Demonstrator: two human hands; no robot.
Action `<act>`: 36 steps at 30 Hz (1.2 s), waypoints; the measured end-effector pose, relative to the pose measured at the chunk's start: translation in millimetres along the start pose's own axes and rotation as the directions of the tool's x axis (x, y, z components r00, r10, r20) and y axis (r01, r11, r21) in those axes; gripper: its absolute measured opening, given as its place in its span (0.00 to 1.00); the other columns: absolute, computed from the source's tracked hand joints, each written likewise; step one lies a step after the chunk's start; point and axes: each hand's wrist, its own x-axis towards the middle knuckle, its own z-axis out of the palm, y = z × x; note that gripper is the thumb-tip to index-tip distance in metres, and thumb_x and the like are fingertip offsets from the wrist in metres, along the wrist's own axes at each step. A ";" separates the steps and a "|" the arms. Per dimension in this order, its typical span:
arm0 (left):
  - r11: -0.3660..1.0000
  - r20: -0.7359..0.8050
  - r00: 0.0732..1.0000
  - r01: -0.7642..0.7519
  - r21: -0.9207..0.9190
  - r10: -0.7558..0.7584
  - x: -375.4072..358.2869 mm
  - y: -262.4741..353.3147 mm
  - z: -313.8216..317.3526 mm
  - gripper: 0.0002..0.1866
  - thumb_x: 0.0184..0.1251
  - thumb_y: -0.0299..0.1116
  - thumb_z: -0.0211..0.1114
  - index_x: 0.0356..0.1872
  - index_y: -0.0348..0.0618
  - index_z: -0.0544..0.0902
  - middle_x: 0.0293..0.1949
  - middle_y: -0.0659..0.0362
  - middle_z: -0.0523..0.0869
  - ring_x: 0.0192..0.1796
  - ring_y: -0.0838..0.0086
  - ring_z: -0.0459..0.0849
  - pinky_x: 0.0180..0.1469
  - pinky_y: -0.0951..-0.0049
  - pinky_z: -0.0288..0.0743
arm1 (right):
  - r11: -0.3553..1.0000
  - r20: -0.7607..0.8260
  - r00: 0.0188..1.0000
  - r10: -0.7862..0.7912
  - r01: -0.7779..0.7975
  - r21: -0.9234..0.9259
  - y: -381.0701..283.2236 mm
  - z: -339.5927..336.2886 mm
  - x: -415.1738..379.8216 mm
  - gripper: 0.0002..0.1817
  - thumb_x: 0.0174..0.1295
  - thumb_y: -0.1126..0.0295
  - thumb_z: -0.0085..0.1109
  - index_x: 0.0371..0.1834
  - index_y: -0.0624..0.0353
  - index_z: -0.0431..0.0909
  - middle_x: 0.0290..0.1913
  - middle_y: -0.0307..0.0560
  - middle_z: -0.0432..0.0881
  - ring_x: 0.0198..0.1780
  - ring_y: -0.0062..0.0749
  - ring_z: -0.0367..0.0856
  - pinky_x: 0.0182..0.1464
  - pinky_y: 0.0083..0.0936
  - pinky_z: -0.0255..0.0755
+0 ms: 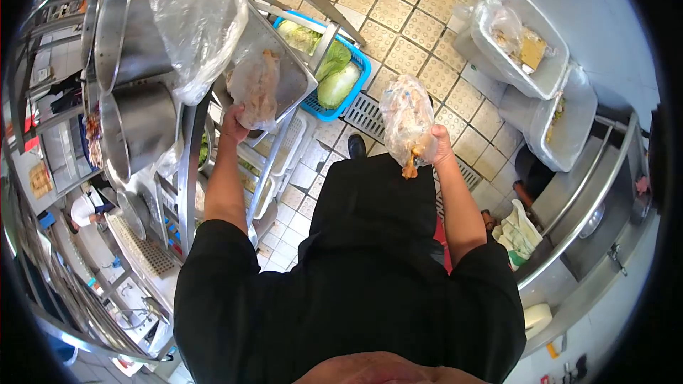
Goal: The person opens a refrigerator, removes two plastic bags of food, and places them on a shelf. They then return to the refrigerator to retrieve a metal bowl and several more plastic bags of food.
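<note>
Between the bags (405,108), blue basket (364,71)

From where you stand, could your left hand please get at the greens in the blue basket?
Probably not: the left hand holds a plastic bag, and the metal tray sits between it and the greens.

Left hand (235,125) gripping filled bag (256,89), metal tray (293,80) beyond its fingers, right hand (442,145) gripping second bag (405,108) left of its fingers

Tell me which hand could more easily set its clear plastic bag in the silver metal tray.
The left hand, probably: its bag is at the tray, while the right hand holds another bag farther off, above beige floor tiles.
</note>
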 end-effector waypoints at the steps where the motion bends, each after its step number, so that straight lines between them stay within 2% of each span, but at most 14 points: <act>1: 0.999 -0.036 0.999 -0.027 -0.023 0.026 -5.6 -4.9 -4.6 0.27 0.51 0.35 0.60 0.56 0.39 0.72 0.52 0.53 0.80 0.53 0.59 0.79 0.59 0.56 0.72 | 1.000 0.031 1.000 -0.007 0.008 -0.020 -3.0 10.4 -3.6 0.40 0.40 0.61 0.64 0.60 0.67 0.66 0.53 0.55 0.78 0.52 0.47 0.78 0.57 0.40 0.72; 4: 0.991 -0.107 0.989 -0.110 -0.075 0.101 -30.5 -23.3 -6.7 0.26 0.51 0.35 0.60 0.54 0.39 0.75 0.50 0.52 0.81 0.55 0.58 0.79 0.60 0.56 0.71 | 1.000 0.113 0.994 0.006 -0.006 -0.005 -7.6 6.6 -3.1 0.41 0.41 0.60 0.62 0.62 0.67 0.65 0.54 0.55 0.77 0.53 0.47 0.77 0.57 0.40 0.71; 6: 0.980 0.014 0.985 -0.169 -0.105 0.172 -63.6 -37.0 16.7 0.27 0.48 0.38 0.60 0.52 0.39 0.76 0.50 0.52 0.81 0.55 0.58 0.78 0.60 0.54 0.70 | 1.000 0.168 0.986 -0.014 0.010 0.026 -8.0 30.4 -7.3 0.41 0.41 0.60 0.61 0.63 0.67 0.64 0.56 0.55 0.76 0.55 0.48 0.76 0.59 0.41 0.70; 9: 0.961 0.056 0.977 -0.192 -0.200 0.207 -107.5 -58.5 84.8 0.30 0.46 0.43 0.59 0.54 0.40 0.75 0.51 0.53 0.81 0.55 0.58 0.79 0.59 0.51 0.71 | 0.999 0.218 0.975 -0.029 0.021 0.038 -12.8 37.5 -3.3 0.41 0.40 0.62 0.64 0.62 0.66 0.66 0.55 0.55 0.77 0.55 0.47 0.77 0.61 0.41 0.68; 14: 0.908 0.150 0.958 -0.172 -0.382 0.244 -136.6 -72.5 209.8 0.32 0.47 0.47 0.59 0.57 0.43 0.74 0.51 0.53 0.81 0.52 0.57 0.80 0.57 0.52 0.72 | 0.992 0.292 0.949 -0.122 0.109 0.060 -54.8 109.5 -20.7 0.41 0.40 0.63 0.69 0.62 0.65 0.65 0.54 0.53 0.77 0.55 0.44 0.77 0.62 0.40 0.68; 17: 0.908 0.278 0.921 -0.150 -0.391 0.272 -128.0 -61.8 264.8 0.34 0.48 0.48 0.59 0.57 0.43 0.74 0.52 0.52 0.81 0.52 0.56 0.80 0.56 0.52 0.73 | 0.987 0.328 0.932 -0.157 0.163 0.008 -98.9 143.0 -30.3 0.40 0.44 0.58 0.68 0.62 0.62 0.66 0.53 0.51 0.78 0.54 0.43 0.78 0.59 0.39 0.71; 20: 0.899 0.283 0.907 -0.186 -0.396 0.312 -124.8 -43.0 317.3 0.35 0.47 0.48 0.59 0.58 0.41 0.73 0.53 0.50 0.80 0.52 0.55 0.79 0.57 0.51 0.72 | 0.982 0.371 0.918 -0.144 0.178 -0.060 -150.3 159.2 -41.9 0.37 0.48 0.53 0.64 0.61 0.60 0.67 0.53 0.49 0.78 0.52 0.41 0.78 0.55 0.37 0.73; 22: 0.893 0.324 0.886 -0.186 -0.410 0.332 -118.5 -37.4 337.3 0.36 0.45 0.48 0.59 0.59 0.39 0.72 0.54 0.48 0.79 0.53 0.53 0.79 0.58 0.50 0.71 | 0.961 0.436 0.866 -0.244 0.278 -0.014 -177.2 165.8 -33.1 0.35 0.52 0.49 0.59 0.61 0.56 0.68 0.56 0.46 0.77 0.54 0.40 0.77 0.56 0.37 0.72; 24: 0.877 0.367 0.862 -0.165 -0.452 0.351 -116.5 -31.4 353.4 0.37 0.45 0.47 0.59 0.59 0.38 0.72 0.55 0.48 0.79 0.54 0.52 0.78 0.59 0.50 0.70 | 0.930 0.294 0.898 -0.326 0.361 -0.073 -200.6 201.0 -39.5 0.36 0.54 0.48 0.56 0.63 0.56 0.66 0.57 0.46 0.76 0.57 0.41 0.75 0.59 0.38 0.70; 25: 0.863 0.374 0.853 -0.159 -0.479 0.365 -119.8 -28.5 362.5 0.37 0.45 0.47 0.59 0.59 0.38 0.72 0.55 0.48 0.78 0.55 0.52 0.78 0.60 0.50 0.69 | 0.901 0.332 0.860 -0.388 0.430 -0.062 -210.4 214.6 -35.3 0.36 0.54 0.47 0.57 0.64 0.57 0.65 0.58 0.47 0.75 0.58 0.41 0.75 0.60 0.39 0.69; 28: 0.859 0.377 0.846 -0.165 -0.485 0.376 -131.8 -19.9 378.4 0.36 0.46 0.46 0.59 0.60 0.38 0.72 0.56 0.48 0.78 0.56 0.52 0.77 0.61 0.50 0.68 | 0.882 0.563 0.764 -0.317 0.455 -0.121 -237.8 274.3 -31.6 0.38 0.54 0.48 0.59 0.64 0.60 0.64 0.57 0.48 0.75 0.58 0.40 0.74 0.61 0.39 0.69; 32: 0.836 0.370 0.844 -0.153 -0.527 0.388 -138.2 -2.8 389.3 0.38 0.46 0.45 0.59 0.61 0.37 0.69 0.56 0.47 0.77 0.57 0.52 0.76 0.62 0.50 0.67 | 0.890 0.593 0.777 -0.213 0.404 -0.210 -261.7 361.4 0.2 0.42 0.52 0.40 0.61 0.59 0.64 0.67 0.53 0.49 0.77 0.52 0.41 0.77 0.55 0.38 0.73; 33: 0.822 0.347 0.834 -0.203 -0.532 0.430 -139.1 3.1 398.1 0.38 0.46 0.45 0.59 0.61 0.37 0.69 0.56 0.47 0.77 0.57 0.52 0.76 0.62 0.50 0.67 | 0.866 0.639 0.745 -0.191 0.434 -0.247 -266.1 387.8 8.6 0.41 0.53 0.41 0.59 0.60 0.65 0.67 0.54 0.49 0.77 0.53 0.41 0.77 0.56 0.38 0.73; 36: 0.805 0.359 0.832 -0.163 -0.570 0.423 -122.1 20.0 403.2 0.38 0.46 0.45 0.59 0.61 0.37 0.69 0.56 0.47 0.77 0.57 0.53 0.76 0.62 0.50 0.67 | 0.779 0.749 0.642 -0.162 0.549 -0.302 -267.2 476.5 24.1 0.37 0.59 0.44 0.53 0.61 0.65 0.65 0.56 0.49 0.76 0.55 0.41 0.76 0.57 0.39 0.71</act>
